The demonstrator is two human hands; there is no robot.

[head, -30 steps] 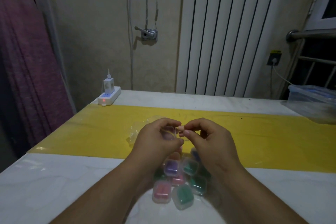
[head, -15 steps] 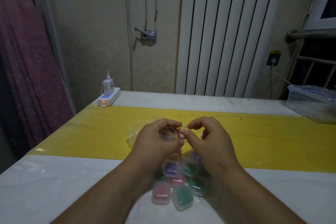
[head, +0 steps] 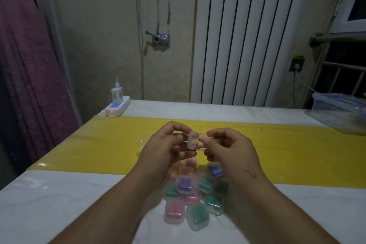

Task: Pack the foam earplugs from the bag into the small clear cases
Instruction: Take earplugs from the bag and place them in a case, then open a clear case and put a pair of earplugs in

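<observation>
Marble table (head: 59, 204) with yellow strip (head: 99, 144), small clear plastic case (head: 193, 140) held above it.
Left hand (head: 162, 150) and right hand (head: 231, 150) pinched it; many filled cases (head: 190, 194) lay beneath, so packing looked well along, crumpled clear bag (head: 143, 141) contents unseen.

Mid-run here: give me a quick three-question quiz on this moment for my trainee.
1. True or false: the small clear plastic case lies on the white table.
2. Which holds the case? A: left hand alone. B: right hand alone. C: both.
3. Fill in: the white power strip sits at the table's far ____ corner.
Key: 1 false; 2 C; 3 left.
</observation>
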